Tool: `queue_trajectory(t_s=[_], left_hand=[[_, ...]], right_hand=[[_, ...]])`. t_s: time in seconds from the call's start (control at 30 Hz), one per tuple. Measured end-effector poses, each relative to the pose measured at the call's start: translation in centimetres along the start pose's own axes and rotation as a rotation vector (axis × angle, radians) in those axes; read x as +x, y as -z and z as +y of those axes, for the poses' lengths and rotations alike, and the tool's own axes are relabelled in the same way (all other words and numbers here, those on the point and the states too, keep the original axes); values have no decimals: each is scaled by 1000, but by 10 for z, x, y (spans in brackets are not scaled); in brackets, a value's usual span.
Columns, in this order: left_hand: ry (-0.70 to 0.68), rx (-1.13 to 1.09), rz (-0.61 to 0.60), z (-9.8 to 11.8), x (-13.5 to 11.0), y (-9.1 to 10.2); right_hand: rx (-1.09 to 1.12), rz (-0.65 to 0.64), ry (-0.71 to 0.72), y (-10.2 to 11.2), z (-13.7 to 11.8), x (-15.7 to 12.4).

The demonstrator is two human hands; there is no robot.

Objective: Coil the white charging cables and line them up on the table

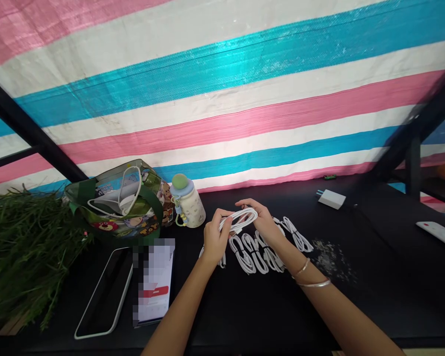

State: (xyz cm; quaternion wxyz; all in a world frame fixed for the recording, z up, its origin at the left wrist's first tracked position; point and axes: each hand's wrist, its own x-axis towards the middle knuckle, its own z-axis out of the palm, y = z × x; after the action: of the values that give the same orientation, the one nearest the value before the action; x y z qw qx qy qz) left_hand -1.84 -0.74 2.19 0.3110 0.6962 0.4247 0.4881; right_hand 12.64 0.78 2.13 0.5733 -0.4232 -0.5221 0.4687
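We hold a coiled white cable [241, 216] above the black table [252, 316]. Our left hand [215, 238] pinches its left side between thumb and fingers; our right hand [266, 226] curls partly closed at its right side. More tied cables [260, 257] lie below, and a bottle [192, 208] stands nearby.

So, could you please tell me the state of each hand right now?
Left hand: closed, holding the coiled white cable.
Right hand: closed, holding the same coiled white cable.
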Motion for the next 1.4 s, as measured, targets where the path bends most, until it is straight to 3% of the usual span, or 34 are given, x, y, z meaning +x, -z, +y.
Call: queue_trajectory(t_s=[0.73, 1.4], left_hand=[[7, 32, -18, -1, 0, 0], [-37, 18, 37, -4, 1, 1]], right_hand=[[28, 147, -3, 3, 5, 2], [69, 103, -30, 4, 4, 3]])
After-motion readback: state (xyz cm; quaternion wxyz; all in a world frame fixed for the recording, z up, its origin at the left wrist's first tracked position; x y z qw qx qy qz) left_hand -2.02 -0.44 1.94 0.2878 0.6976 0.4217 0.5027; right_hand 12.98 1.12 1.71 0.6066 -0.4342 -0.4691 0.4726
